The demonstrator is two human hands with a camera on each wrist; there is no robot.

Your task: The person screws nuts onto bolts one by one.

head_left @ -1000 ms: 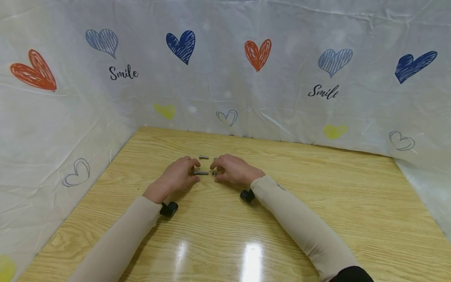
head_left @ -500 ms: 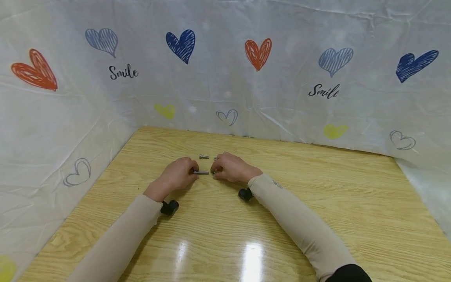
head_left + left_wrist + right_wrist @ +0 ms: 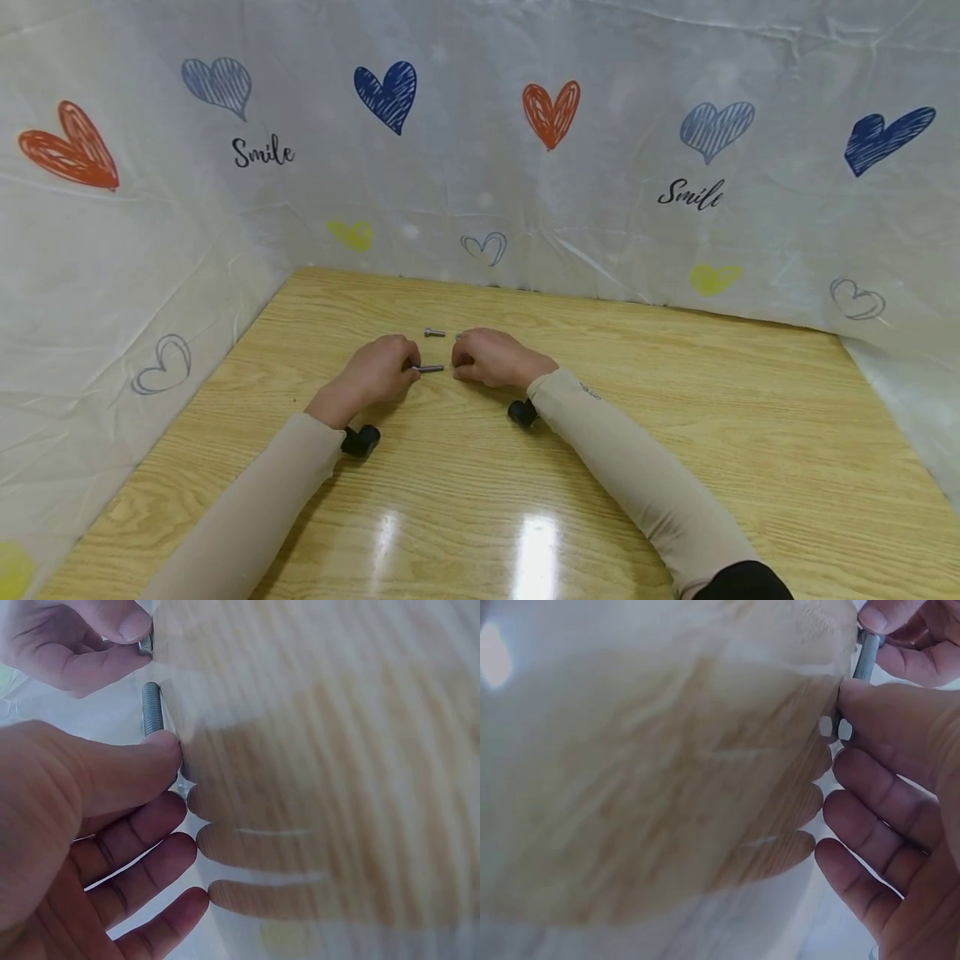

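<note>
The left hand point(image 3: 377, 369) grips the head end of the long grey metal bolt with a threaded shank point(image 3: 429, 368), thumb on one side and forefinger opposite; its remaining three fingers are spread, their tips at the surface point(image 3: 637, 450). The bolt points rightward, its threaded tip bare; whether it rests on the pale yellow wood-grain top or is slightly raised, I cannot tell. This placement looks sound: pinching near the head leaves the thread uncovered, and the spread fingertips should steady the wrist. A firm but light squeeze ought to stop the round shank from rolling.

Just beyond it, the shorter silver metal bolt with a cylindrical head point(image 3: 434, 332) lies on the surface, its head to the left. It is near enough that the knuckles should be kept clear of it.

Next comes a narrow gap, then the small silver metal nut point(image 3: 146, 644), apart from the long bolt's tip and mostly covered by fingers. The right hand point(image 3: 497, 358) pinches it between thumb and forefinger. Best, I think, to hold it by its outer flats, with no fingertip over the hole, and to keep its face square to the bolt's axis; the view is too covered to confirm how the hole sits. A small metal piece point(image 3: 458, 336) shows by the right knuckles, mostly hidden; a careless sweep could knock it.
</note>
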